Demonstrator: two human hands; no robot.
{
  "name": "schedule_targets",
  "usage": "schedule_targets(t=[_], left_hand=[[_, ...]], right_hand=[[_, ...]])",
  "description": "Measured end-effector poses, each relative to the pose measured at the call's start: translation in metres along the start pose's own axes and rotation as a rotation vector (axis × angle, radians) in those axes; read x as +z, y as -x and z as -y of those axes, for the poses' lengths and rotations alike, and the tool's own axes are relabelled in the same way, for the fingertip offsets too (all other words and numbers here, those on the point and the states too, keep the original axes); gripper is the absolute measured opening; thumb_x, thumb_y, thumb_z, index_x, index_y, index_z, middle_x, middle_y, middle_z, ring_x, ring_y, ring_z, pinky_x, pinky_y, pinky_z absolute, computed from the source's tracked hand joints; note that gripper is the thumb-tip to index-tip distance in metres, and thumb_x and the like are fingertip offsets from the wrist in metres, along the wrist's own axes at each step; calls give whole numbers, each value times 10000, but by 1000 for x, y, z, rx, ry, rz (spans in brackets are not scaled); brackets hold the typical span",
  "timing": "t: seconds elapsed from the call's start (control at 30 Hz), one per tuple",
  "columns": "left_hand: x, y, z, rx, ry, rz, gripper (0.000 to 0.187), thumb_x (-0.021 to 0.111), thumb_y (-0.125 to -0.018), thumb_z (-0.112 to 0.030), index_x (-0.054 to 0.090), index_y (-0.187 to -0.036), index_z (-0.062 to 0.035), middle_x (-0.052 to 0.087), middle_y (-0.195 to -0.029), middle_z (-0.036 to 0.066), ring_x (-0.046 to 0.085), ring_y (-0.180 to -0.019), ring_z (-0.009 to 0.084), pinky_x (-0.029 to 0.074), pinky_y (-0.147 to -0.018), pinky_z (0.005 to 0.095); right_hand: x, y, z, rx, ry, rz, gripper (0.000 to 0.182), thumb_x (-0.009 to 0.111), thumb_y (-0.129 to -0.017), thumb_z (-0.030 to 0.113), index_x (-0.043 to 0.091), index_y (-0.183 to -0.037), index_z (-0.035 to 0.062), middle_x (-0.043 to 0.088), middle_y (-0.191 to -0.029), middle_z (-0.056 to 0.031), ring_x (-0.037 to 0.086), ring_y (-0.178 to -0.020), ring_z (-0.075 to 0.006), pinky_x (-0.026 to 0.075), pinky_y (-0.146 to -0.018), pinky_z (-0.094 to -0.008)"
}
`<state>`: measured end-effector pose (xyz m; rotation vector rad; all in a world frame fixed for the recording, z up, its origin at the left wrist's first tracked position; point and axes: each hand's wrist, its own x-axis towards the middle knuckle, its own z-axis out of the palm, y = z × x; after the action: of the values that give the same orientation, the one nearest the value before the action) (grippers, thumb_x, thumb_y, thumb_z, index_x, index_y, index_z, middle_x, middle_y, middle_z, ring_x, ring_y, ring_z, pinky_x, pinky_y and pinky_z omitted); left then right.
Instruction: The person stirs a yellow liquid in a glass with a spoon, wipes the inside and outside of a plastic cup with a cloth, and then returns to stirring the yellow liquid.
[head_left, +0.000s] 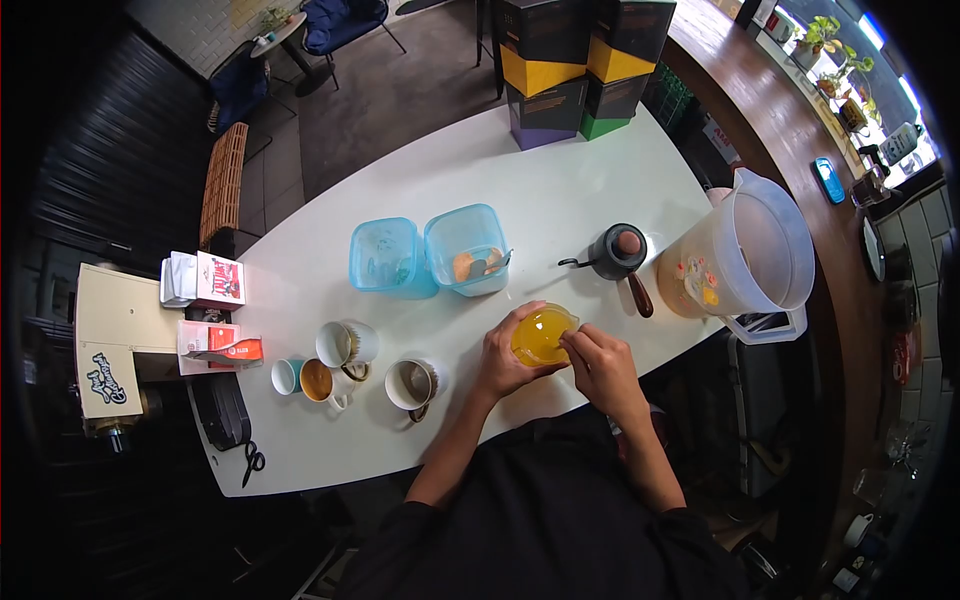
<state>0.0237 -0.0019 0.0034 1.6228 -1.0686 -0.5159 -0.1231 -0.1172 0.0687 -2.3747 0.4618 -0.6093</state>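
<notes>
My left hand (506,356) is wrapped around the side of a clear glass vessel (541,336) of yellow liquid, near the front edge of the white table (330,450). At the vessel's right rim, the fingers of my right hand (600,362) are pinched together. What they hold, perhaps a thin handle, is hidden by the fingers. Behind the vessel stand two blue translucent tubs; the right tub (467,248) has orange powder and a scoop in it, the left tub (386,258) pale contents. A black gooseneck kettle (617,252) with a wooden handle stands to the right.
A large plastic pitcher (735,262) stands on the right edge. Several cups, one a white mug (412,384), are on the left, with scissors (254,461), coffee packets (219,342) and a cream grinder-like machine (112,340) beyond. Tall boxes (545,75) stand at the far end.
</notes>
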Motion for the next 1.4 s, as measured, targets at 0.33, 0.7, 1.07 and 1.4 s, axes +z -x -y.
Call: schedule_targets(t=[0.33,0.7,1.07,1.4], left_hand=[[0,0,3,1,25,5,889,980,-620,-296,556,-1358,-37,681,-1255,164,686,-1123,294,545,-984,404],[-2,-1,-5,-11,-15,8,891,981,-633,-279,550,-1369,-20,679,-1256,161,684,-1124,269,546,-985,396],[0,-1,1,25,-19,-21,896,984,-600,-306,558,-1343,-45,689,-1224,163,696,-1098,323,557,-963,407],[-2,0,-5,-19,6,4,904,982,-631,-296,548,-1373,-16,684,-1238,162,683,-1123,271,540,-992,399]], right_hand=[[10,-7,4,-60,0,-68,259,634,-770,-46,662,-1008,49,629,-856,-112,661,-751,-313,545,-637,-416],[-3,-3,0,15,11,-25,135,650,-843,2,666,-975,25,612,-798,-124,648,-727,-318,530,-632,-427],[10,-11,1,-54,0,-82,302,634,-753,-54,666,-1031,59,633,-868,-97,651,-796,-303,543,-663,-415],[-8,-6,1,15,34,-6,220,638,-787,-21,658,-1002,23,608,-835,-125,637,-759,-323,532,-663,-431]])
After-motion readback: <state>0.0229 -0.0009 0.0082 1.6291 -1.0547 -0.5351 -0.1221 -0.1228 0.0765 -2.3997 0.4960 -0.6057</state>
